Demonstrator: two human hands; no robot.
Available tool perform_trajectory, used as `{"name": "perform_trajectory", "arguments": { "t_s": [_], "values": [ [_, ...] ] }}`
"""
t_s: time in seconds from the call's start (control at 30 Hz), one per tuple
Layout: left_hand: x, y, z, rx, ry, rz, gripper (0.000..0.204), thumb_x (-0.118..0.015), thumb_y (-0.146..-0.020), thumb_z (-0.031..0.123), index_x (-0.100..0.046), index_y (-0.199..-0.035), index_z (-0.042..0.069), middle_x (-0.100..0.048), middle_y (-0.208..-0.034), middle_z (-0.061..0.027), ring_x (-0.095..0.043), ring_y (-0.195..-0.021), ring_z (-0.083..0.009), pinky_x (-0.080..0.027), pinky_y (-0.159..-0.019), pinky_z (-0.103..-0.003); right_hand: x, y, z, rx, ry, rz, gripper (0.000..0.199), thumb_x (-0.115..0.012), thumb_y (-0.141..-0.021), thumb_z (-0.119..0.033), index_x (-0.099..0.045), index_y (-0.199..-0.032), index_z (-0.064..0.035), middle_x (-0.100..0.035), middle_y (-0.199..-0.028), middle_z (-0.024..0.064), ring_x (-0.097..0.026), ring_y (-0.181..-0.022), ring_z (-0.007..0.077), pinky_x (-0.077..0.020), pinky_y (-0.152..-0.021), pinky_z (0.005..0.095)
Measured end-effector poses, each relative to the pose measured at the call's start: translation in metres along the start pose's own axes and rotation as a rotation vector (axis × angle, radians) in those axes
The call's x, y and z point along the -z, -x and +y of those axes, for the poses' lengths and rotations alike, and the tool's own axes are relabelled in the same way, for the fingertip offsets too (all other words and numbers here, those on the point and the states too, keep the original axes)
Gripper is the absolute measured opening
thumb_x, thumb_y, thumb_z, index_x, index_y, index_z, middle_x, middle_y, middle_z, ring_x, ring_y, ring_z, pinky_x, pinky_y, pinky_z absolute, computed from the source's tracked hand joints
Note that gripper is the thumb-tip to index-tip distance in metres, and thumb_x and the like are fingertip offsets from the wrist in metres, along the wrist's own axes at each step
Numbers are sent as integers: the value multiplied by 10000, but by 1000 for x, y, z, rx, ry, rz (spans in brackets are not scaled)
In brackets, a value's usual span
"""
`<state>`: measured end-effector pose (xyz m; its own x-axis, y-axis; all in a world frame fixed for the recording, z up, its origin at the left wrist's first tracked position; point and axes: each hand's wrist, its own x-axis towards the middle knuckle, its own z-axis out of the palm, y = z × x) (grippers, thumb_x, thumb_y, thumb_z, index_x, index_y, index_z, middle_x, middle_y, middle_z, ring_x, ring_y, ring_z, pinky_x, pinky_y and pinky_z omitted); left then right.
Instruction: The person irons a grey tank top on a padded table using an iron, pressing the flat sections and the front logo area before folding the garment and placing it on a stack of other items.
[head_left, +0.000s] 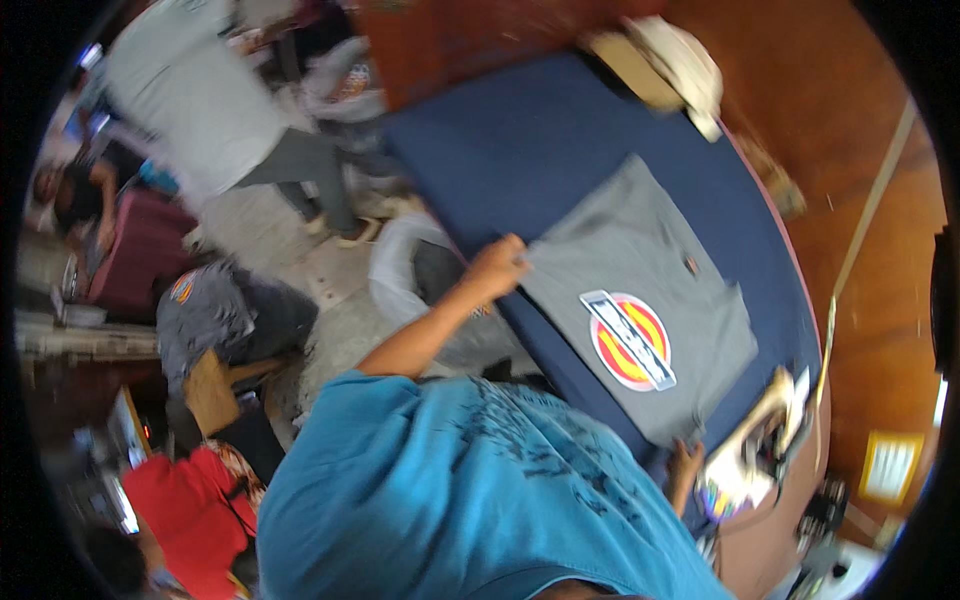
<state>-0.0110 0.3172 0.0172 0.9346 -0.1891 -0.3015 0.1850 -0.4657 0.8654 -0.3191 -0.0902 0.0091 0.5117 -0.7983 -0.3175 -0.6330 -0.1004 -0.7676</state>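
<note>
A grey T-shirt [690, 320] lies spread on a dark blue covered table [480, 130]. On its front is a round red and yellow print with a dark band across it, and a small tag-like patch sits farther up. My left hand [500, 265] is closed on the shirt's left corner, at the table's near edge. At the near right corner my right hand [684, 463] pinches the cloth, its fingers partly hidden.
An iron-like object [778, 435] with pale cloth lies right of the shirt. A box with white cloth [690, 65] sits at the table's far end. Bags of grey clothing [420, 265] stand on the floor by the table's left side. Several people are at left, one standing [195, 90].
</note>
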Motion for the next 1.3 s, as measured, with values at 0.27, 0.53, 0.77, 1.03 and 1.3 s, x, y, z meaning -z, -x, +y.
{"name": "perform_trajectory", "arguments": {
  "t_s": [0.27,0.53,0.77,1.03,1.3],
  "values": [
    [154,101,-16,-198,720,133,149,-584,-846,213,-581,-945,103,-533,-860,31,-477,-763,-63,-398,-661,-239,-28,88,-288,810,-817,-74,401,-522,-880,-263,-436,-1174,-5,-529,-1057,124,-510,-998,230,-395,-885,353],
    [375,264,-195,-493,166,970,232,-633,-789,72,-578,-1009,22,-595,-898,-48,-561,-850,-102,-441,-700,-215,-276,251,-348,657,-676,-866,102,-520,-872,-104,-573,-957,-82,-500,-735,-26,-442,-569,40,-390,-489,176],
    [423,408,-307,-75,222,1249,116,-610,-742,27,-570,-844,-11,-552,-794,-53,-545,-741,-173,-436,-696,-281,-435,392,-364,524,-586,-1062,96,-505,-870,-106,-578,-932,-107,-539,-738,-30,-476,-562,40,-380,-447,165],
    [467,485,-332,-25,147,1666,152,-512,-756,-40,-534,-901,-2,-545,-956,-107,-513,-951,-230,-375,-874,-313,-610,519,-377,389,-283,-1549,139,-497,-870,-120,-574,-982,-91,-545,-782,-16,-486,-594,78,-398,-517,189],
    [546,461,-293,-92,-231,1686,150,-542,-730,19,-529,-878,-5,-554,-906,-123,-524,-892,-249,-383,-850,-347,-725,644,-416,767,145,-2168,219,-448,-898,-109,-526,-1102,-85,-467,-754,-8,-440,-576,70,-394,-537,202]
  ]
}}
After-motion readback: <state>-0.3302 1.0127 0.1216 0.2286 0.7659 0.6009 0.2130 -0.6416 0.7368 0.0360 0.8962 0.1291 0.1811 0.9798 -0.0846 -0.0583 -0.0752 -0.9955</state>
